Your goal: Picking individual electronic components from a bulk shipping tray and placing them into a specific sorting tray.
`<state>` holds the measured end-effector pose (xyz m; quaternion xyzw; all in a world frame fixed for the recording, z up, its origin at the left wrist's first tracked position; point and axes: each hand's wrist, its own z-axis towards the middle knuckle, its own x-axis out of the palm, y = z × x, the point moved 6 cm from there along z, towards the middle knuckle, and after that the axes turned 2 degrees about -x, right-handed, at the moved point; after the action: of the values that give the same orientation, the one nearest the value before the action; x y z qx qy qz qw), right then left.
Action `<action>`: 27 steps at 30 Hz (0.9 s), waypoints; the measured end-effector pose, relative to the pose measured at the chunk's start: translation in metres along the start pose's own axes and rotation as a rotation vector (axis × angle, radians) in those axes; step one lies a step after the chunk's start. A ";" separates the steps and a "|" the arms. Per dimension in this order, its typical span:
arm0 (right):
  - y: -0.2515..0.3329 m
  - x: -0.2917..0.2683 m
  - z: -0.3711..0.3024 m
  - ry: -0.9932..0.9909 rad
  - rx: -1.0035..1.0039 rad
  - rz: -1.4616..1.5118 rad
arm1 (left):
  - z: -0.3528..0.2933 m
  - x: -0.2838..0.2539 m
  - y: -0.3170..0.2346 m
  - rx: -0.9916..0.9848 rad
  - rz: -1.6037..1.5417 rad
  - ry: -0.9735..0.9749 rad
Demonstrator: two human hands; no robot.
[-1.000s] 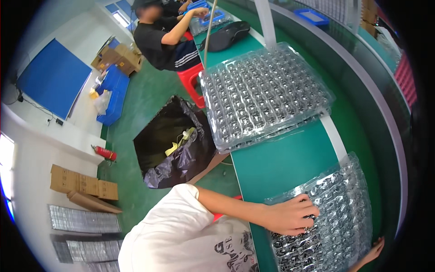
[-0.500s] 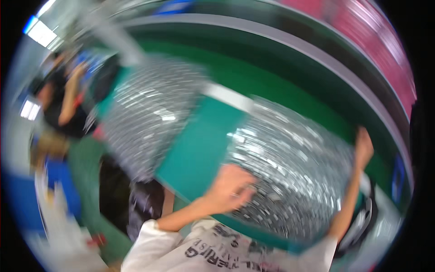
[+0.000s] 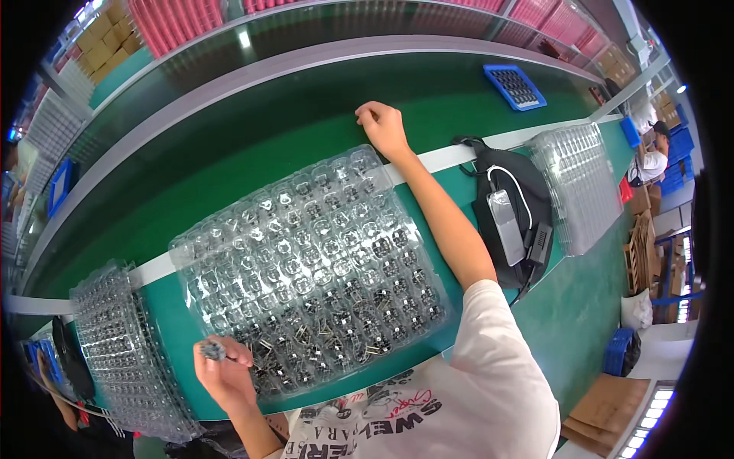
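Note:
A clear plastic blister tray (image 3: 302, 268) lies before me on the teal bench, reaching over the near edge of the green belt. Small dark electronic-looking parts fill many of its pockets, with loose ones heaped toward the near side. Beside its near left corner, my left hand (image 3: 223, 375) is closed around a small grey metallic part (image 3: 212, 350), held between thumb and fingers. My right hand (image 3: 384, 131) is stretched out over the belt, past the tray's far right corner. Its fingers are curled, and their undersides are hidden, so I cannot tell what they hold.
A stack of blister trays (image 3: 126, 348) stands at left, another (image 3: 579, 183) at right. A black bag (image 3: 508, 214) carries a phone-like device (image 3: 506, 226) and cable. On the belt (image 3: 306, 130) lies a blue tray (image 3: 515, 87) of dark parts. Someone (image 3: 654, 162) is at far right.
My view has swung to the right, bringing the bag and blue tray into sight. My left hand has come off the blister tray to its left side. My right arm still reaches over the belt.

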<state>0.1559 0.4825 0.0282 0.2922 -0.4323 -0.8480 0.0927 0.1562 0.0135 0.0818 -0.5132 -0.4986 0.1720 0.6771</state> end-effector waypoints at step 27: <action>0.002 0.007 0.000 0.027 -0.001 -0.006 | -0.008 0.047 -0.034 0.061 -0.451 0.469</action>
<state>0.1501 0.4788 0.0276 0.3049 -0.4298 -0.8445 0.0959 0.1741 0.0302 0.1350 -0.3948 -0.4247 -0.0901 0.8097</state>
